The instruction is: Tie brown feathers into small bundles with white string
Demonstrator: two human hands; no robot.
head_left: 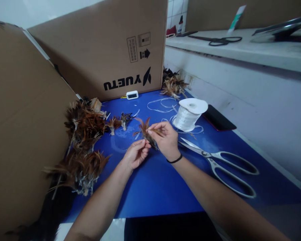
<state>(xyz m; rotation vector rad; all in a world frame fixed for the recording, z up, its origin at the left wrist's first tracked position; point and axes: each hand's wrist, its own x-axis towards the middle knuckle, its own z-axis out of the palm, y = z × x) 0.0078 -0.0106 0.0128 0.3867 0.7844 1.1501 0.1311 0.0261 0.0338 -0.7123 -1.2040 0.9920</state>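
Over the blue tabletop (150,187), both hands meet at a small bunch of brown and dark feathers (144,126). My left hand (137,154) pinches the lower part of the bunch between thumb and forefinger. My right hand (165,139) is closed in a pinch on feathers at the bunch's upper right side; its fingers partly hide them. Two small feather bunches (112,124) lie just beyond my left hand. A spool of clear-white cord (189,114) stands behind my right hand, with loose loops around it. Large metal scissors (215,160) lie open to the right of my right wrist.
Heaps of brown feathers (86,170) line the left side, and another feather pile (174,83) sits at the back. Cardboard boxes (90,50) wall off the back and left. A small white digital display (132,95) and a dark phone (219,117) lie on the table. A ledge (253,50) runs along the right.
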